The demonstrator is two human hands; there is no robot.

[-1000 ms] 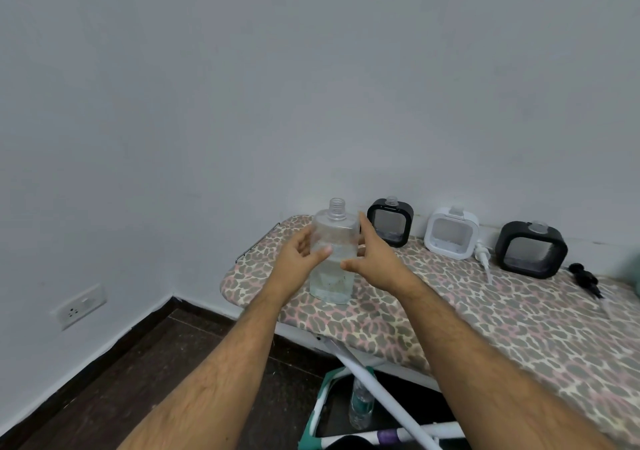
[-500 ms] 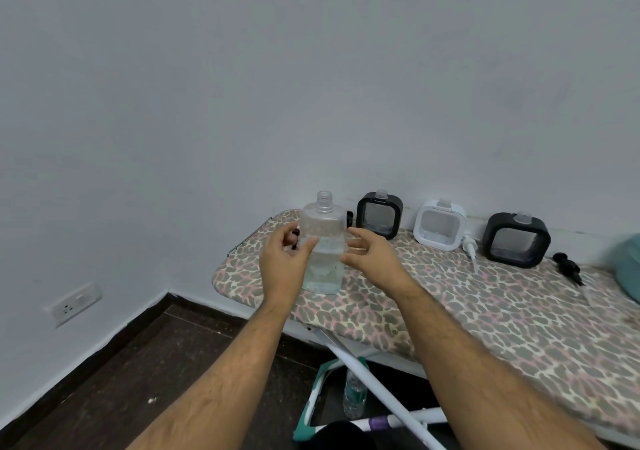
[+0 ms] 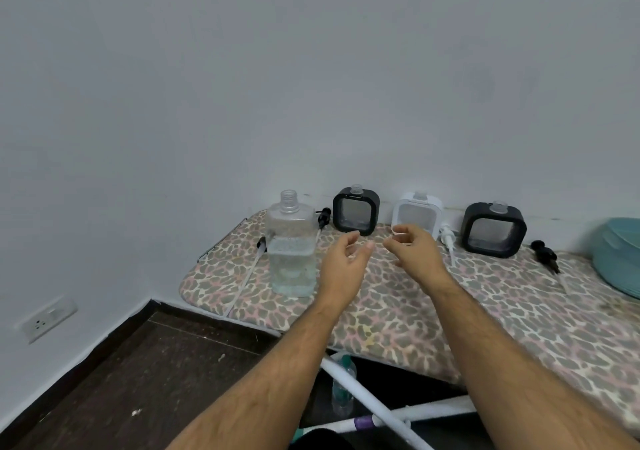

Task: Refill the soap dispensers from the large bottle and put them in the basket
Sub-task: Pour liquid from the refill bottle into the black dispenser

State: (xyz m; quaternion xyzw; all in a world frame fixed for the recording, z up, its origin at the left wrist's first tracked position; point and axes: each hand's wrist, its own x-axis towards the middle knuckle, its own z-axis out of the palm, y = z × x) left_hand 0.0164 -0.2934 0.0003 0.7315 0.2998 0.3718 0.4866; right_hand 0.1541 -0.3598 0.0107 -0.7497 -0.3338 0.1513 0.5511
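Head view: both hands are held loosely curled, empty, mid-frame over the leopard-print padded board (image 3: 398,314); left hand (image 3: 346,262), right hand (image 3: 414,253). The large clear plastic bottle (image 3: 292,248), uncapped and half full, is seen upright left of centre, just beside the left hand. Three square dispensers are lined along the wall: black (image 3: 356,211), white (image 3: 417,214), black (image 3: 494,229). A teal basket (image 3: 620,259) is cut by the right edge.
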